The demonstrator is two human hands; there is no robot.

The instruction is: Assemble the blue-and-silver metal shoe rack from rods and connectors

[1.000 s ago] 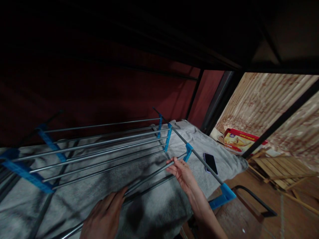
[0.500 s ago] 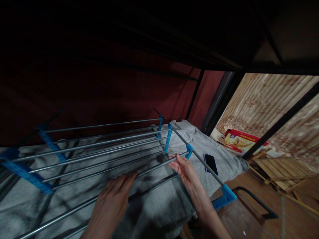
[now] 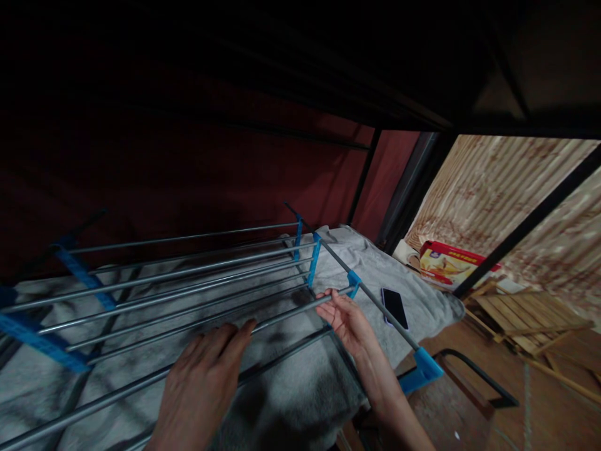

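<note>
A rack of grey metal tubes with blue plastic brackets [image 3: 313, 260] lies across a grey blanket [image 3: 422, 297]. My left hand [image 3: 201, 376] is wrapped over the nearer metal tube [image 3: 286, 319], its fingers hidden behind the knuckles on the far side. Close to that tube's right end, my right hand [image 3: 345, 319] pinches it between thumb and fingers. Just beyond these fingertips, the tube meets a blue connector [image 3: 354, 283] on the slanting side bar. Another blue end piece [image 3: 420, 369] caps the near end of this bar.
A phone [image 3: 395, 308] lies on the blanket right of the side bar. Farther right are a red and yellow box [image 3: 451, 266] and a folded wooden slatted piece [image 3: 530, 319] on the floor. Dark frame posts [image 3: 366, 178] and a low overhead panel surround the bed.
The view has shifted slightly, so the rack and phone appear a little farther left. Both hands keep their places on the tube.
</note>
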